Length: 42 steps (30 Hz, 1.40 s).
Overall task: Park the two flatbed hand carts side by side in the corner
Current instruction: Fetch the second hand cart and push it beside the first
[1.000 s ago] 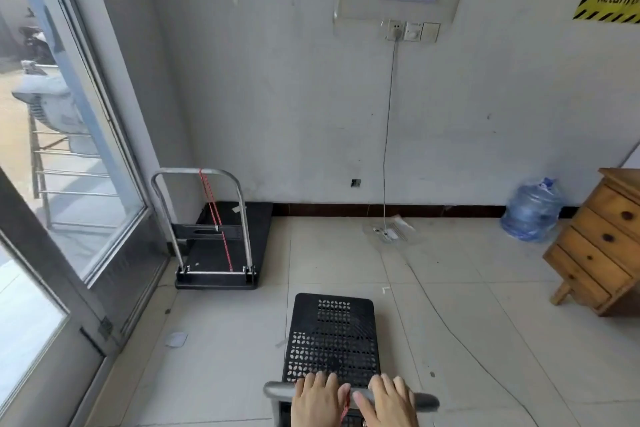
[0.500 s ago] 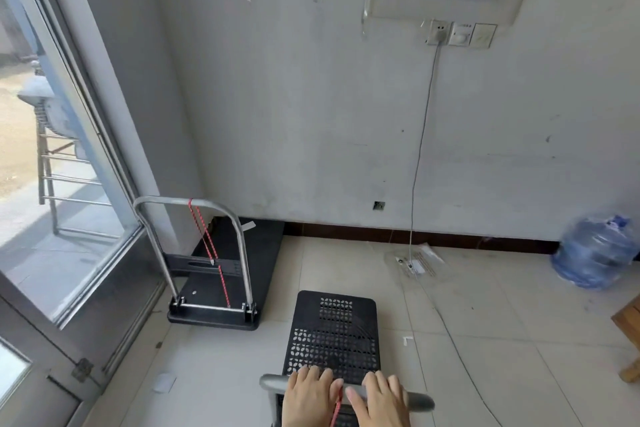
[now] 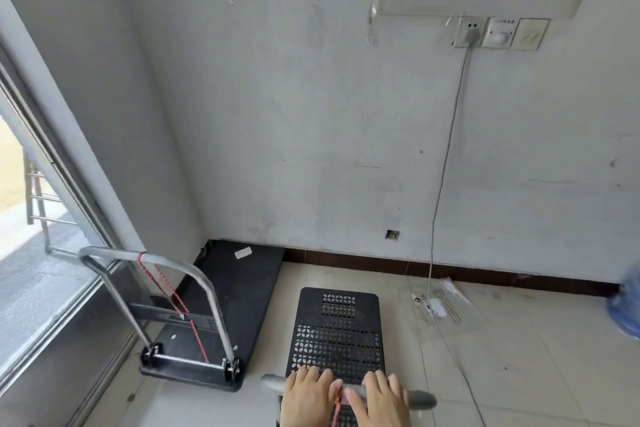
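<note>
A: so where's everything sitting?

B: solid cart (image 3: 221,315) is in the corner against the wall (image 3: 311,132), beside the window (image 3: 45,253). perforated cart (image 3: 337,333) is just right of it, apart, front edge short of the wall.

A: hands?

B: left hand (image 3: 306,399) and right hand (image 3: 379,400) are both wrapped over its handle (image 3: 420,399), side by side.
</note>
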Available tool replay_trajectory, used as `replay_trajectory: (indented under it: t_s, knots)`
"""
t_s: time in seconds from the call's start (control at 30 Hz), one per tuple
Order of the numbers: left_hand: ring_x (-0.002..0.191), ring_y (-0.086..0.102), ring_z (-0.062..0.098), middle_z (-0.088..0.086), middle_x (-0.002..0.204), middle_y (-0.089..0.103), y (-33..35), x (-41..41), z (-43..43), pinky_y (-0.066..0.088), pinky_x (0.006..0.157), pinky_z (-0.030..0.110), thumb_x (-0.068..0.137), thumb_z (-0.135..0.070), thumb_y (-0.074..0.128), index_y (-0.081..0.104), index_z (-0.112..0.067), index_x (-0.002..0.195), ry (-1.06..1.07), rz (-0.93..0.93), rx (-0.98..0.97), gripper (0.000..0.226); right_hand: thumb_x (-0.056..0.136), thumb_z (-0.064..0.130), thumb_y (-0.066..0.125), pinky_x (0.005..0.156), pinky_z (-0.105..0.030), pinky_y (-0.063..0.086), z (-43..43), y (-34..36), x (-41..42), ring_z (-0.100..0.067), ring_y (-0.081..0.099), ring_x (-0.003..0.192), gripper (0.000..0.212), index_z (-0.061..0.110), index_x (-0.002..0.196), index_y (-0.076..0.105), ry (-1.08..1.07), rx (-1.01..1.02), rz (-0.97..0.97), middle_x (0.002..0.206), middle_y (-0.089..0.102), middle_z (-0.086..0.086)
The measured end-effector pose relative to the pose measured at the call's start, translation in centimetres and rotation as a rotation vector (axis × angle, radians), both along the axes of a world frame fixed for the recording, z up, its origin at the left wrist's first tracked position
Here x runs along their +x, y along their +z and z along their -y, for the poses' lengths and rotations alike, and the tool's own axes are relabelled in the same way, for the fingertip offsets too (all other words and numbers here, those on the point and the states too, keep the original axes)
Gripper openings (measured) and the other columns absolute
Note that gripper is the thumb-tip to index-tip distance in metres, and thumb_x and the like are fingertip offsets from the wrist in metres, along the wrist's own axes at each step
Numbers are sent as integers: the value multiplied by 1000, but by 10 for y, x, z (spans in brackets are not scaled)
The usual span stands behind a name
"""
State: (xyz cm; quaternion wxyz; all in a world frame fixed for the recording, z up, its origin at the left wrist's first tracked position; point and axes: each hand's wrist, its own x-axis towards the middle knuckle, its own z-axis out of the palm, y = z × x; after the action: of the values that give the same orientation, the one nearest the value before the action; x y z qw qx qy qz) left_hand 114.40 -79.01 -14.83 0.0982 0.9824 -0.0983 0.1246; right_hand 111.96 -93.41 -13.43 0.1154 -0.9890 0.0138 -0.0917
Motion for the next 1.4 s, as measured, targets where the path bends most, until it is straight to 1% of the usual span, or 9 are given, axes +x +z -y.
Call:
replay_trajectory:
  t_s: [0.17, 0.3, 0.5, 0.67, 0.8, 0.93, 1.07, 1.27, 1.4]
  knots:
    - [46, 56, 17, -7, 48, 51, 1, 55, 16, 26, 61, 32, 81, -45, 38, 55, -24, 48, 41, 64, 4, 42, 68, 59, 41, 49, -25, 34, 18, -5, 58, -14, 43, 59, 35, 26, 58, 48, 7, -21, -41, 57, 49, 9]
    - [45, 53, 18, -4, 48, 51, -1, 93, 25, 26, 60, 32, 100, -46, 8, 54, -22, 48, 69, 93, -65, 73, 71, 60, 40, 55, -22, 27, 27, -2, 98, -11, 45, 54, 32, 31, 59, 46, 29, -34, -73, 58, 50, 13]
    - [41, 52, 18, -2, 45, 49, 1, 152, 32, 22, 57, 32, 98, -45, 16, 52, -21, 45, 110, 150, -113, 68, 81, 65, 31, 51, -11, 18, 32, 12, 158, -4, 37, 56, 33, 36, 65, 32, 61, 14, -206, 62, 31, 20]
    - [42, 51, 20, -1, 45, 50, -6, 184, 38, 22, 58, 33, 100, -45, 4, 53, -20, 46, 121, 102, -122, 77, 68, 78, -6, 73, -26, 26, 36, 9, 197, -11, 39, 88, 70, 32, 88, 42, 98, -50, -259, 90, 44, 14]
    - [42, 50, 20, -1, 45, 48, 0, 201, 39, 23, 58, 33, 91, -44, 30, 54, -20, 45, 152, 106, -105, 57, 53, 82, -24, 74, -26, 24, 37, 14, 222, -10, 38, 89, 89, 32, 90, 41, 118, -47, -283, 92, 43, 14]
    - [43, 50, 19, -3, 46, 50, -2, 212, 34, 22, 58, 34, 98, -44, 17, 52, -21, 47, 131, 37, -74, 67, 69, 78, -13, 70, -28, 32, 34, 4, 232, -12, 42, 79, 75, 32, 79, 45, 94, 5, -207, 81, 47, 15]
    - [42, 51, 21, 0, 45, 49, 4, 212, 35, 22, 58, 34, 76, -43, 39, 53, -20, 46, 81, -8, -24, 40, 83, 71, 6, 61, -23, 31, 35, 2, 233, -9, 43, 67, 54, 34, 70, 44, 82, -19, -160, 69, 43, 19]
    - [43, 51, 20, -1, 46, 49, 2, 204, 38, 22, 58, 32, 79, -43, 39, 53, -20, 47, 63, -103, -15, 42, 86, 67, 14, 57, -21, 32, 39, 6, 229, -7, 44, 61, 44, 37, 68, 40, 96, -38, -243, 65, 48, 17]
    - [40, 52, 17, -3, 43, 50, 16, 201, 36, 33, 55, 31, 76, -45, 38, 53, -22, 43, -3, -292, -24, 43, 81, 73, 11, 76, -26, 28, 36, 21, 226, -10, 41, 89, 49, 34, 85, 40, 132, -59, -355, 88, 44, 14]
